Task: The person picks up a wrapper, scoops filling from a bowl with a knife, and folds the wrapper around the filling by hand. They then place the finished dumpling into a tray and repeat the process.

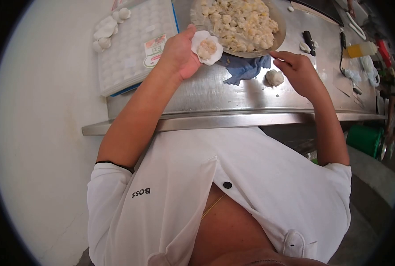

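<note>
My left hand (pixel 182 51) holds a round white dough wrapper (pixel 217 54) with a lump of pale filling (pixel 207 48) in its middle. It is beside the left rim of a large metal bowl (pixel 282 31), which is heaped with chunky, pale yellow filling (pixel 239 22). At the bowl's lower right edge is my right hand (pixel 297 73), its fingers pinched together. What they grip, perhaps a thin handle reaching over the rim, is too small to make out. A whitish round lump (pixel 275 78) sits on the steel table just left of my right hand. A blue cloth (pixel 246 68) lies under the bowl's near edge.
On the left, stacked white dimpled trays (pixel 126 57) carry a label, with several white dough pieces (pixel 105 29) along their left edge. A black-handled tool (pixel 309 42), a bottle of yellow liquid (pixel 361 49) and other utensils lie right. The steel table's raised edge (pixel 233 119) runs before me.
</note>
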`<action>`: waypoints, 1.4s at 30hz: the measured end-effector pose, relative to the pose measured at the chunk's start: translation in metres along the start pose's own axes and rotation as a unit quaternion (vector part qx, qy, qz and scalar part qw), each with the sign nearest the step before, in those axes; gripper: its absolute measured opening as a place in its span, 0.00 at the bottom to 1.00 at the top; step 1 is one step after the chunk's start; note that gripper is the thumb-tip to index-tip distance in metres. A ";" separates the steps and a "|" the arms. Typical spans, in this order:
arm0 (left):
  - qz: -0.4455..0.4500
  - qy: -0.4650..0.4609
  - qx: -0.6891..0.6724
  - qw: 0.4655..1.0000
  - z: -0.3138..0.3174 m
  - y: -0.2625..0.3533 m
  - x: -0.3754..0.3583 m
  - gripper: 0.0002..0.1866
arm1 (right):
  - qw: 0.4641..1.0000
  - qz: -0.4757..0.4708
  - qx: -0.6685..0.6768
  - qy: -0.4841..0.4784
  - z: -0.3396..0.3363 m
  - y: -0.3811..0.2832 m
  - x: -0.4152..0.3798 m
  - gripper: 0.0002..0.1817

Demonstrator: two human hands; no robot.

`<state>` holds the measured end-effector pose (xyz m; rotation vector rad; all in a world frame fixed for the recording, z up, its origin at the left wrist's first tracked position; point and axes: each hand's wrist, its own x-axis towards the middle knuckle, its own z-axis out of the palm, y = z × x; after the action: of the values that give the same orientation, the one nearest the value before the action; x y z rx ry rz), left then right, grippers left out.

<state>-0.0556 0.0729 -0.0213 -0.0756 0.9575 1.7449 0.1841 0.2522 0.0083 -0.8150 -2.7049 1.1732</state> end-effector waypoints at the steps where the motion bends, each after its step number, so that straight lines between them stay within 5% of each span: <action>1: -0.003 -0.003 0.002 1.000 0.004 -0.001 -0.002 0.21 | 1.000 0.003 0.000 0.003 0.001 0.000 0.001 0.16; 3: 0.010 0.011 0.017 1.000 0.014 0.000 -0.008 0.26 | 0.987 -0.024 -0.153 -0.038 0.006 -0.003 0.011 0.17; 8: 0.013 -0.015 0.025 0.999 0.036 0.003 -0.034 0.26 | 0.967 -0.045 -0.239 -0.080 0.033 -0.006 0.036 0.15; 10: 0.019 -0.036 0.008 0.999 0.036 0.006 -0.039 0.26 | 0.945 -0.185 -0.267 0.029 0.043 -0.020 0.039 0.14; 14: 0.053 -0.073 -0.050 0.995 0.031 0.006 -0.045 0.26 | 0.978 -0.208 -0.012 0.008 0.064 -0.065 0.032 0.14; 20: 0.115 -0.062 -0.073 0.989 0.031 0.004 -0.045 0.28 | 0.952 -0.274 -0.026 0.132 0.081 -0.079 0.035 0.17; 27: 0.140 -0.045 -0.034 0.988 0.034 0.001 -0.051 0.27 | 0.926 -0.335 -0.064 0.164 0.079 -0.084 0.041 0.10; 30: 0.152 -0.067 0.005 0.986 0.034 0.000 -0.061 0.24 | 0.930 -0.332 -0.016 0.159 0.077 -0.084 0.045 0.07; 35: 0.156 -0.104 0.092 0.978 0.013 0.002 -0.069 0.18 | 0.967 -0.166 0.190 0.033 0.068 -0.085 0.043 0.09; 42: 0.240 -0.050 0.162 0.956 0.012 -0.009 -0.073 0.19 | 0.958 -0.191 0.208 0.042 0.069 -0.082 0.042 0.10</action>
<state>-0.0138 0.0252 0.0172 0.4904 1.2445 1.9752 0.0925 0.1815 0.0113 -0.2615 -2.2741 1.4825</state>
